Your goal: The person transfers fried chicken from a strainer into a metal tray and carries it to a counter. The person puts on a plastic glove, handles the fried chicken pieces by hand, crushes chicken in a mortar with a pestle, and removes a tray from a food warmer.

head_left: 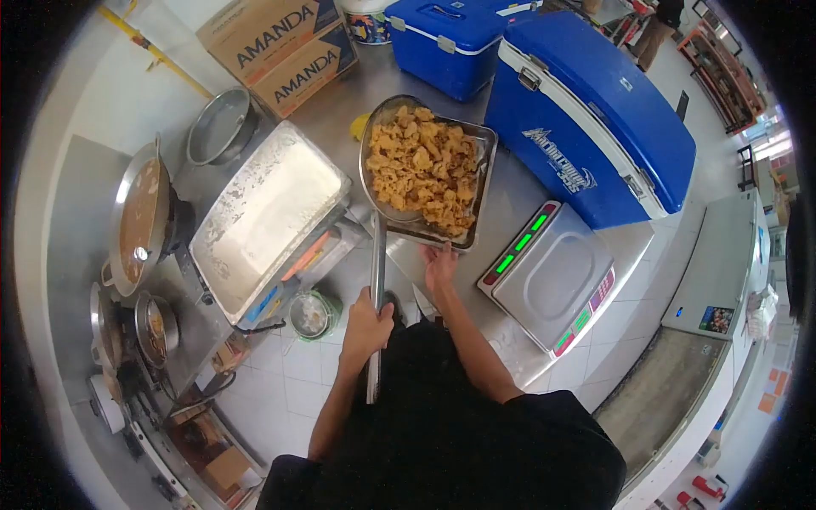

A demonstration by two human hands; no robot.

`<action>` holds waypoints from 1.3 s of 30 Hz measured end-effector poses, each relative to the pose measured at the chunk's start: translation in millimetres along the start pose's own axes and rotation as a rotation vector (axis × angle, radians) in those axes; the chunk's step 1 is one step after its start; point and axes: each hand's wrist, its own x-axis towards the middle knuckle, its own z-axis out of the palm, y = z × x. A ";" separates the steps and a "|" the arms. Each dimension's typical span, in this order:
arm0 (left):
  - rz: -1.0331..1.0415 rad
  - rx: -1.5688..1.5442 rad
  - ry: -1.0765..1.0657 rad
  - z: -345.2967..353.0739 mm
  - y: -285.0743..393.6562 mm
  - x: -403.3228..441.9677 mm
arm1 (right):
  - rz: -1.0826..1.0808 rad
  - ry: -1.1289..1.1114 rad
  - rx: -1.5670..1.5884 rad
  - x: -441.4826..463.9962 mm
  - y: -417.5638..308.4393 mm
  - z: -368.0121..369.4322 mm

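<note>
My left hand is wrapped round the long metal handle of a round strainer. Fried golden-brown pieces fill the strainer and lie over a rectangular metal tray beside and under it. At the tray's near edge is my right hand, its fingers at the rim and partly hidden beneath it. The strainer overlaps the tray's left side.
A white-floured tray stands to the left, near a wok of oil and an empty bowl. To the right are a digital scale and a blue cooler. Cardboard boxes stand behind. A person is far off.
</note>
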 end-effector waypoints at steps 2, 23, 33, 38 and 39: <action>-0.020 0.038 -0.012 -1.0 5.9 2.3 | 0.003 0.009 0.001 2.8 -1.1 3.0; 0.108 0.232 0.090 -0.2 10.8 -9.4 | 0.028 0.002 0.081 13.1 15.0 1.7; 0.098 0.316 0.099 4.5 6.4 -6.4 | -0.009 -0.166 0.094 25.7 25.7 -19.7; 0.150 0.295 0.102 6.2 2.2 -12.1 | 0.022 -0.073 0.094 15.7 14.9 -11.7; 0.093 0.276 0.099 7.0 1.2 -10.9 | 0.039 -0.062 0.113 19.4 18.5 -9.6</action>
